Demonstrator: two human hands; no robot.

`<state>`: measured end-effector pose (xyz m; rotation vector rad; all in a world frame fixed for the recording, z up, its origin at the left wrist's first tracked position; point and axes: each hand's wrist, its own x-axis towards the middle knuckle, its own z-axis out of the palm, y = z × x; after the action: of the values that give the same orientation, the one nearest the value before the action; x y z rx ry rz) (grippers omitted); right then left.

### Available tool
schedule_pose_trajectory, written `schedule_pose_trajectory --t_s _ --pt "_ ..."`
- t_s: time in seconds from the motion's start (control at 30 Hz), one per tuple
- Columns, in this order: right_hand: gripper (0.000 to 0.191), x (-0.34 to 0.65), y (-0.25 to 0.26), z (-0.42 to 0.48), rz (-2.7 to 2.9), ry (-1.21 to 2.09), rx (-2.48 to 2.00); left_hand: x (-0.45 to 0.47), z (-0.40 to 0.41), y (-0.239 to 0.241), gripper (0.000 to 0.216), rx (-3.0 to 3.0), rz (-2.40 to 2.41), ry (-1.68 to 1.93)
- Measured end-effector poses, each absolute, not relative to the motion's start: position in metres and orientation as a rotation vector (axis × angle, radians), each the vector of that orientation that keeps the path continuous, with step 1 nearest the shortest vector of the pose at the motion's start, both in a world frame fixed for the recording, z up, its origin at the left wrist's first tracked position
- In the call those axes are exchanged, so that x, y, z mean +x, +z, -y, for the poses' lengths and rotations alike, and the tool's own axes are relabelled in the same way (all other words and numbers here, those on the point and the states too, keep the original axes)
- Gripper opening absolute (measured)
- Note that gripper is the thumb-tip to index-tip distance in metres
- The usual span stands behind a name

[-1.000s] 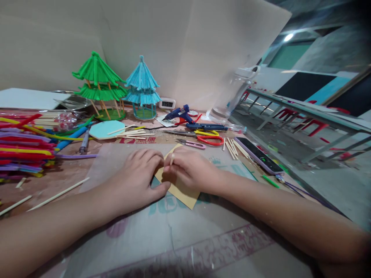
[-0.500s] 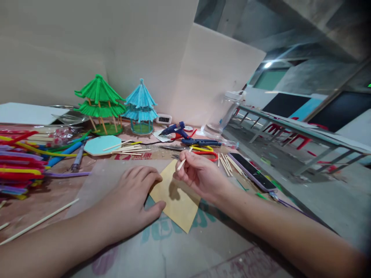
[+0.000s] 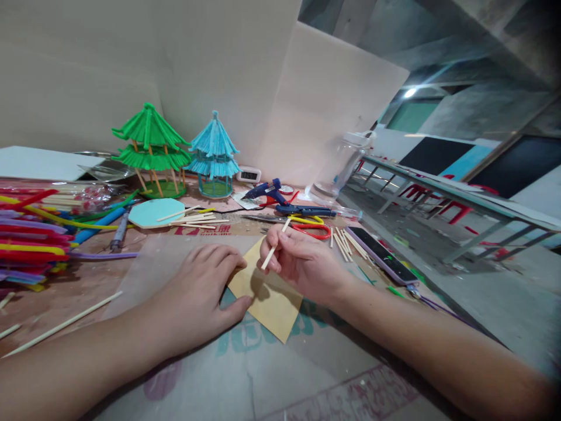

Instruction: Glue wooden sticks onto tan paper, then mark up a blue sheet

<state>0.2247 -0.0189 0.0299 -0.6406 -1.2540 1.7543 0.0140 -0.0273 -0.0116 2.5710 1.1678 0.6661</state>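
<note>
Between the thumb and fingers of my right hand [image 3: 302, 260] is a short wooden stick [image 3: 275, 245], held tilted above a yellow square sheet [image 3: 278, 313]. My left hand [image 3: 217, 280] lies with fingers apart over the sheet's left corner, thumb along its lower left edge. Under the sheet is a translucent mat [image 3: 210, 374]. Beyond it, more short sticks [image 3: 195, 222] rest by a light blue octagonal piece [image 3: 156, 213]. Another group of short sticks [image 3: 344, 244] lies right of my right hand, near scissors with red and yellow handles [image 3: 311, 231].
At the back stand a green two-tier pavilion model [image 3: 151, 153] and a blue one [image 3: 214, 155]. A glue gun [image 3: 267, 190], pliers [image 3: 304, 210], a small clock [image 3: 249, 175] and a clear jar [image 3: 335, 166] are there too. Colourful pipe cleaners [image 3: 33, 248] pile up left; a phone [image 3: 381, 255] lies right.
My right hand has turned the stick, so more of its length shows, pointing down toward the sheet. My left hand stays over the sheet. The view has shifted slightly.
</note>
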Motion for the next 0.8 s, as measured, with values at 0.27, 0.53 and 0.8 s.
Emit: schedule_pose_trajectory --t_s 0.27,0.53,0.8 --pt "0.021 0.229 0.024 0.017 1.889 1.161 -0.850 0.015 0.027 -0.009 0.041 2.586 -1.177 0.626" --pt "0.012 0.226 0.018 0.010 2.382 0.711 -0.945 0.014 0.025 -0.007 0.035 2.615 -1.161 0.624" --pt "0.013 0.223 0.017 0.015 2.460 0.605 -0.828 0.014 0.025 -0.006 0.030 2.629 -1.151 0.610"
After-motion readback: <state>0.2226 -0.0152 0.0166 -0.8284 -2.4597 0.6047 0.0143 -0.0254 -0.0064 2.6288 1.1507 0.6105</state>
